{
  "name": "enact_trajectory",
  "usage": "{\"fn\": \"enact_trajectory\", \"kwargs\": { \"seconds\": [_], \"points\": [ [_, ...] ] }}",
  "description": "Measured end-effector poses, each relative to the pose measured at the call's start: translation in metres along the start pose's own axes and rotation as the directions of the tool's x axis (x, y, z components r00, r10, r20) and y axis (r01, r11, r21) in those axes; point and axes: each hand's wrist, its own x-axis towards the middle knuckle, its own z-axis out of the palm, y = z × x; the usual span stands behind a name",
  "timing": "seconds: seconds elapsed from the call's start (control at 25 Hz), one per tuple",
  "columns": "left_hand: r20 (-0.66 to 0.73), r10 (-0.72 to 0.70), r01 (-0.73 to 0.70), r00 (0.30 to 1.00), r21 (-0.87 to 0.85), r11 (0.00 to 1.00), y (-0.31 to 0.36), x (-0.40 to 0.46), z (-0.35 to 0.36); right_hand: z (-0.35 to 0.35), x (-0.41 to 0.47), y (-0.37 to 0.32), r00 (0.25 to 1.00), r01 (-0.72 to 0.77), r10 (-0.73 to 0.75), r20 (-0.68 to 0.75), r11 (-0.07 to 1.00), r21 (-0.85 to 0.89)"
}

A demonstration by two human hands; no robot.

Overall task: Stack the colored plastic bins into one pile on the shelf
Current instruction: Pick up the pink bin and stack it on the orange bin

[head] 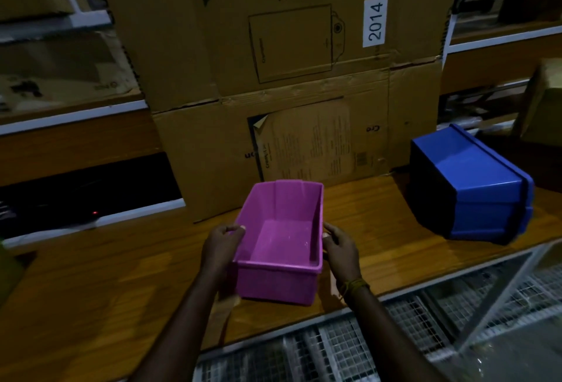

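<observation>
Two bins show, none stacked yet. Both hands, left hand [223, 243] and right hand [338, 246], grip the upright pink bin [282, 238] by its side rims over the shelf [121, 263]; the blue bin [474, 184] lies tipped at three o'clock, well apart.

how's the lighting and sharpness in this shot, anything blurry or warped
Head view: dim overall, dark at the left shelves; the pink bin, gripped by the left hand and right hand, is lit and fairly sharp; the blue bin looks tipped and slightly soft; the shelf edges bow from wide-angle distortion; the "2014" label is readable.
</observation>
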Motion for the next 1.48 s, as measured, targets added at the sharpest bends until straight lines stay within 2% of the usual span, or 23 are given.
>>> {"fn": "enact_trajectory", "kwargs": {
  "seconds": [0.12,0.28,0.48,0.76,0.96,1.16,1.28,1.4,1.48],
  "points": [
    [-0.053,-0.053,0.051,0.997,-0.034,0.998,-0.041,-0.019,-0.049,0.038,-0.035,0.006,0.995,-0.088,0.087,0.056,0.996,0.011],
    [-0.175,-0.064,0.060,0.982,-0.028,0.998,-0.110,-0.044,-0.110,0.088,-0.077,0.029,0.975,-0.110,0.113,0.192,0.994,-0.027],
    [-0.282,-0.070,0.072,0.957,-0.001,0.997,-0.127,-0.100,-0.182,0.132,-0.151,0.009,0.948,-0.024,0.044,0.315,0.997,-0.069],
    [-0.315,-0.084,0.072,0.945,-0.050,0.996,-0.159,-0.124,-0.231,0.172,-0.204,-0.022,0.931,-0.041,0.061,0.360,0.997,-0.064],
    [-0.342,-0.073,0.061,0.937,-0.046,0.997,-0.168,-0.117,-0.246,0.201,-0.202,-0.031,0.912,-0.055,0.089,0.402,0.994,-0.096],
    [-0.331,-0.022,0.035,0.943,0.033,0.999,-0.178,-0.095,-0.253,0.236,-0.168,-0.030,0.901,0.027,0.050,0.431,0.985,-0.171],
    [-0.332,0.013,0.030,0.943,0.124,0.992,-0.185,-0.073,-0.263,0.249,-0.150,-0.033,0.922,0.124,-0.033,0.385,0.969,-0.214],
    [-0.277,0.048,-0.017,0.960,0.114,0.993,-0.193,-0.047,-0.274,0.264,-0.124,-0.031,0.946,0.168,-0.098,0.309,0.963,-0.209],
    [-0.255,0.084,-0.054,0.963,0.119,0.991,-0.196,-0.037,-0.284,0.274,-0.111,-0.029,0.937,0.211,-0.127,0.325,0.949,-0.236]
  ]
}}
